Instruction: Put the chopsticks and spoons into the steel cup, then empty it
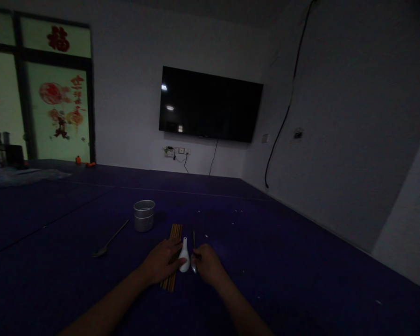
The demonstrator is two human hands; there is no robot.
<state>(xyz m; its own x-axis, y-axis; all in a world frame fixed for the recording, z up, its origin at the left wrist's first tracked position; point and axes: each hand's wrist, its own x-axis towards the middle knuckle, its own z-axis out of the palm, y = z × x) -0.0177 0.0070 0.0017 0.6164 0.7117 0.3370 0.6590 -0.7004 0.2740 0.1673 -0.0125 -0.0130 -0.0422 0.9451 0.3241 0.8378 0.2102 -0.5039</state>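
Observation:
My left hand (162,261) lies across a bundle of wooden chopsticks (169,283), fingers stretched over them and apart from the thumb. Its thumb reaches the edge of a white ceramic spoon (184,254), which rests bowl toward me beside the chopsticks. Just right of that, my right hand (208,265) is closed on a metal spoon (194,268), its bowl end near me and its dark handle pointing away. Part of this spoon is hidden by the fingers. All these items line up side by side on the dark blue surface (283,280).
A grey metal cup (144,217) stands upright beyond my left hand. Left of it lies a long-handled spoon (108,242). Small white scraps (206,235) dot the surface. Plastic sheeting (24,176) and small orange items (78,160) are at the far left. A television (210,105) hangs behind.

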